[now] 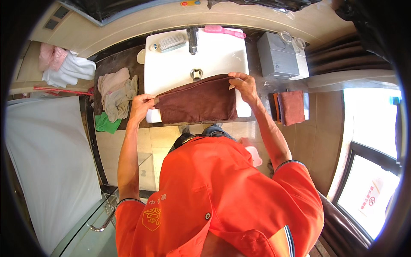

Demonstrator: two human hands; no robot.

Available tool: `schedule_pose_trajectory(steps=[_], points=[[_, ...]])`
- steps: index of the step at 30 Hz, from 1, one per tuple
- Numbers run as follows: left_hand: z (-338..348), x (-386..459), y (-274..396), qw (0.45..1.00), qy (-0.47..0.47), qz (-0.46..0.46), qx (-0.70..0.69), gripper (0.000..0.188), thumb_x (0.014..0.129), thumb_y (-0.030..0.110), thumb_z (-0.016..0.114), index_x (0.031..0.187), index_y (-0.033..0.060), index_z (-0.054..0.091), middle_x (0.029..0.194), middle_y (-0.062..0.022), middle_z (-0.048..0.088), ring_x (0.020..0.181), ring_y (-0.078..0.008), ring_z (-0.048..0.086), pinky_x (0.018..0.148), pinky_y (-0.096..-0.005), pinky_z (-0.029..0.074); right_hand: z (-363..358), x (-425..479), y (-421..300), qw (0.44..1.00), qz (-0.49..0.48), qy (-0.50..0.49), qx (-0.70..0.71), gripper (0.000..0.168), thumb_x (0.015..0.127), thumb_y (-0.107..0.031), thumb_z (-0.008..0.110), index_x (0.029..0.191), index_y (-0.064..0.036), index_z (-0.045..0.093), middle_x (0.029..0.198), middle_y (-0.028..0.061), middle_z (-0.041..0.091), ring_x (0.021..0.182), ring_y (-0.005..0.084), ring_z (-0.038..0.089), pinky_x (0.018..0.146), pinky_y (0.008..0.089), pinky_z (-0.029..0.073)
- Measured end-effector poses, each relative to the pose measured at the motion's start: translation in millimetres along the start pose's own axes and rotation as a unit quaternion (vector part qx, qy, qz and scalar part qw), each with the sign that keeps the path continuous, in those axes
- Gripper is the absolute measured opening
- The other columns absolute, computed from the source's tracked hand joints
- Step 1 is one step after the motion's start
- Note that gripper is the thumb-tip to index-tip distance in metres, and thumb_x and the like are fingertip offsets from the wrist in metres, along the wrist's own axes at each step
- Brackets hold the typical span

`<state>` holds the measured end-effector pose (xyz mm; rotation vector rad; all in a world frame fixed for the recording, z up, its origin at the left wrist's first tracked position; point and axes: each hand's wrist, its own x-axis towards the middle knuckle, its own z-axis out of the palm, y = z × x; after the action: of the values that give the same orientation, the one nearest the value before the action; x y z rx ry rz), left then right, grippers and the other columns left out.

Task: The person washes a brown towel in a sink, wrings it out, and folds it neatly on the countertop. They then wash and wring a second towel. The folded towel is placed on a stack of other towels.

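A folded dark brown cloth (199,104) is stretched between my two hands over the front of the white washbasin (167,72). My left hand (143,104) pinches its left upper corner, near the basin's left front edge. At the cloth's upper right corner, my right hand (243,84) grips it between thumb and fingers. The cloth's lower edge hangs at the basin's front rim. Behind it are the drain (196,74) and a dark faucet (192,40).
Left of the basin lie crumpled beige cloths (117,91) and a green cloth (107,122). A scrub brush (172,42) and a pink brush (224,31) rest on the basin's back rim. To the right stand a grey box (278,57) and folded cloths (291,107).
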<state>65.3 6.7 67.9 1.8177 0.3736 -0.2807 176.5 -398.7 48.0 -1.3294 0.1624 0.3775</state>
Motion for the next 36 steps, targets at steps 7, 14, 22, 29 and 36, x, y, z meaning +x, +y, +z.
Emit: schedule_pose_trajectory(steps=[7, 14, 22, 29, 36], points=[[6.4, 2.6, 12.7, 0.988, 0.099, 0.115, 0.011, 0.004, 0.086, -0.001, 0.067, 0.089, -0.0003, 0.070, 0.083, 0.0011, 0.063, 0.071, -0.0072, 0.057, 0.066, -0.0224, 0.047, 5.4, 11.0, 24.1, 0.972, -0.099, 0.017, -0.211, 0.018, 0.079, 0.010, 0.053, 0.085, 0.007, 0.070, 0.089, 0.0141, 0.068, 0.072, 0.0211, 0.066, 0.060, 0.0293, 0.056], [16.0, -4.0, 6.3, 0.996, 0.066, 0.058, -0.029, 0.009, 0.089, -0.001, 0.063, 0.096, -0.0021, 0.069, 0.083, -0.0016, 0.067, 0.070, -0.0066, 0.061, 0.064, -0.0234, 0.052, -2.1, 3.3, 38.5, 0.941, -0.119, 0.085, -0.305, 0.037, 0.072, 0.005, 0.061, 0.107, 0.003, 0.069, 0.093, 0.0165, 0.070, 0.074, 0.0182, 0.065, 0.064, 0.0294, 0.054], [14.9, -20.3, 4.6, 0.996, 0.034, 0.064, -0.051, 0.008, 0.088, 0.001, 0.066, 0.095, -0.0025, 0.069, 0.084, -0.0021, 0.068, 0.071, -0.0073, 0.061, 0.062, -0.0236, 0.051, -3.2, -6.9, 14.4, 0.976, 0.005, -0.008, -0.216, 0.029, 0.074, 0.000, 0.065, 0.102, 0.007, 0.069, 0.079, 0.0100, 0.069, 0.061, 0.0124, 0.060, 0.054, 0.0248, 0.047], [18.4, -62.9, -1.3, 0.997, -0.053, -0.006, -0.053, 0.006, 0.086, 0.005, 0.071, 0.090, -0.0005, 0.070, 0.081, -0.0006, 0.066, 0.070, -0.0071, 0.059, 0.064, -0.0225, 0.048, -5.4, -63.9, 24.4, 0.901, -0.207, -0.059, -0.376, 0.017, 0.073, 0.004, 0.060, 0.086, 0.002, 0.071, 0.082, 0.0151, 0.068, 0.075, 0.0285, 0.066, 0.069, 0.0346, 0.054], [19.3, -71.6, -23.7, 0.997, -0.033, -0.007, -0.064, 0.006, 0.085, 0.001, 0.071, 0.090, -0.0004, 0.070, 0.079, 0.0015, 0.065, 0.069, -0.0055, 0.057, 0.065, -0.0215, 0.046, -3.7, -88.8, 27.1, 0.818, -0.324, -0.232, -0.414, 0.018, 0.073, 0.005, 0.064, 0.091, 0.002, 0.066, 0.102, 0.0162, 0.061, 0.091, 0.0346, 0.060, 0.080, 0.0375, 0.052]])
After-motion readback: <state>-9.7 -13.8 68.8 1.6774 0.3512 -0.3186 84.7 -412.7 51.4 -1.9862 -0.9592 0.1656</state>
